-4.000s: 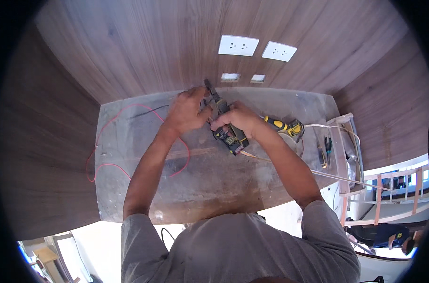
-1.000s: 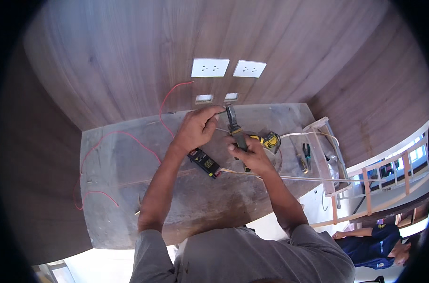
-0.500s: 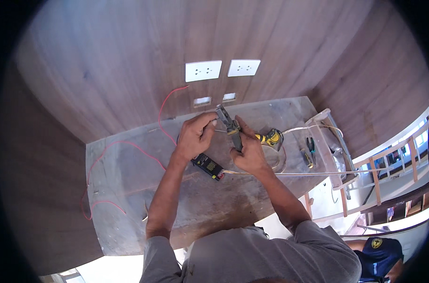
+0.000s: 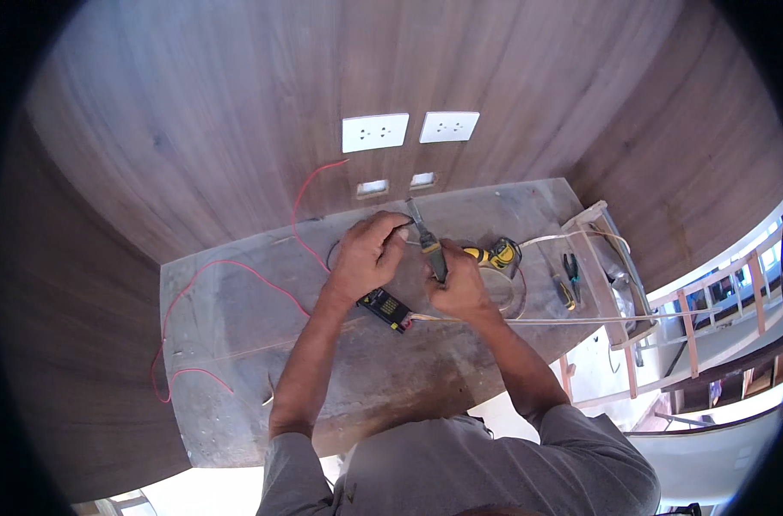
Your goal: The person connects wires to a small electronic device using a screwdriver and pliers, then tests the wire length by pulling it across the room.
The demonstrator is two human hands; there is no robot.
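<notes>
My right hand (image 4: 460, 284) is closed round the grey and yellow handle of a utility knife (image 4: 431, 247), its narrow tip pointing at the wall. Close by, my left hand (image 4: 366, 254) pinches a thin dark wire (image 4: 408, 222) against the knife's tip; most of the wire is hidden by the fingers. Below my left hand, a black box-shaped power supply (image 4: 386, 310) lies on the worktop, with pale wires leaving its right end. A red wire (image 4: 297, 225) comes from the wall and passes behind my left hand.
The grey worktop (image 4: 237, 327) meets a wood-panelled wall with two white socket plates (image 4: 375, 132) and two cut-out holes (image 4: 373, 187). Right of my hands lie a yellow and black tape measure (image 4: 504, 253), a yellow-handled tool (image 4: 565, 294) and pliers (image 4: 572, 268). A wooden frame (image 4: 619, 284) stands at the right edge.
The knife has turned in my right hand, so its narrow side now shows, and its tip has shifted slightly right. A person at the lower right has gone from view.
</notes>
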